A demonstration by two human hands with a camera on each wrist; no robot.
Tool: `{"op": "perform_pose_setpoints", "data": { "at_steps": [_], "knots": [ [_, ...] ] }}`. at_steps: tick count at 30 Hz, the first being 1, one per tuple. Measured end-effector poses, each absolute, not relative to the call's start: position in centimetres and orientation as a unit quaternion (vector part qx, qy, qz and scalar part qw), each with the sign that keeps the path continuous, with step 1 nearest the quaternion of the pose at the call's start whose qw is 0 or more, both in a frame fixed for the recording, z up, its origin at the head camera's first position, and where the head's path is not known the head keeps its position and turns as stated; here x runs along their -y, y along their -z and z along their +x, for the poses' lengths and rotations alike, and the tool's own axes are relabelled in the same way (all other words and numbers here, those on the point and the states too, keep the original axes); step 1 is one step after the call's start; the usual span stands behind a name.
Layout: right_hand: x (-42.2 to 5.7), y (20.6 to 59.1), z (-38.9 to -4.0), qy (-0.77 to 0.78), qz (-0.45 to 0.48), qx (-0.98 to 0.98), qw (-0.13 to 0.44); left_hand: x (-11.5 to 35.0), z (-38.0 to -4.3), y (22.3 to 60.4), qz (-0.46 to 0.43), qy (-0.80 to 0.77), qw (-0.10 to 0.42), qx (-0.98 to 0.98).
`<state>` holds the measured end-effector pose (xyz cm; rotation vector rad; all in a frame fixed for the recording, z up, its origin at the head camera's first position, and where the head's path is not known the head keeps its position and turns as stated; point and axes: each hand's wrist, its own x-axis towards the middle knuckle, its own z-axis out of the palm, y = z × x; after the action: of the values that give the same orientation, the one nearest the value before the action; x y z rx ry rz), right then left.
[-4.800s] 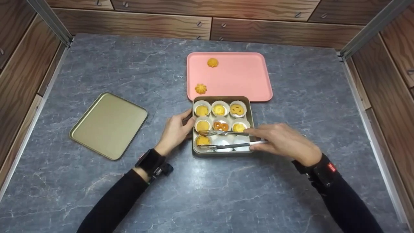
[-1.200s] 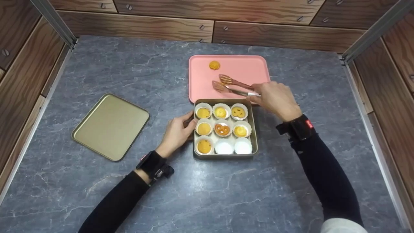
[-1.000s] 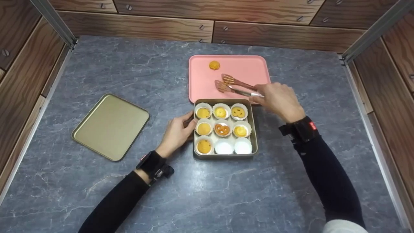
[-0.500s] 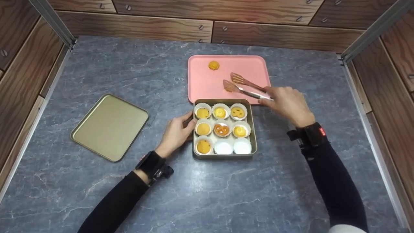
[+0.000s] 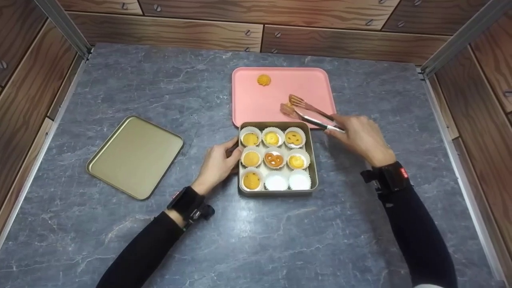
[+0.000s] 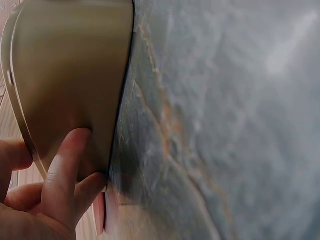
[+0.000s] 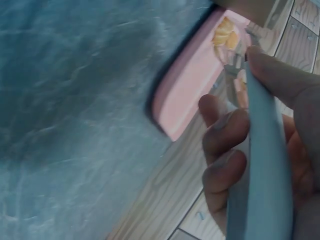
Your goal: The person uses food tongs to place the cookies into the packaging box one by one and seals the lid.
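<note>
My right hand holds metal tongs by the handles, over the near right part of the pink tray. A golden ridged cookie shows at their tips in the right wrist view, partly hidden. Another swirled cookie lies at the tray's far left. In front of the tray stands a square gold tin with rows of white paper cups. Most hold cookies; two cups in the near row show only white. My left hand rests fingertips against the tin's left wall.
The gold lid lies turned at an angle, left of my left hand, on the grey marbled table. Wood-patterned walls border the table at the back and both sides. The tin overlaps the tray's near edge in the head view.
The tongs have gone from over the tin to the tray and then moved right across it. The near-left cookie has left its spot on the tray. My left hand stays at the tin.
</note>
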<state>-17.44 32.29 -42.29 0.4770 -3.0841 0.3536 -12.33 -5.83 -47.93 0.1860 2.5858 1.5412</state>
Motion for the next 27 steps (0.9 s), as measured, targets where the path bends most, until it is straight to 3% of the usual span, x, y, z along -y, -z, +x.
{"op": "perform_pose_setpoints", "data": {
  "at_steps": [9, 27],
  "knots": [
    [-32.9, 43.7, -17.1, -0.129, 0.131, 0.983, -0.007, 5.8, -12.2, 47.9, 0.061, -0.519, 0.067, -0.85],
    [-33.3, 45.0, -16.4, -0.171, 0.152, 0.973, 0.039, 5.9, -12.3, 48.1, 0.063, -0.507, 0.045, -0.859]
  ]
}}
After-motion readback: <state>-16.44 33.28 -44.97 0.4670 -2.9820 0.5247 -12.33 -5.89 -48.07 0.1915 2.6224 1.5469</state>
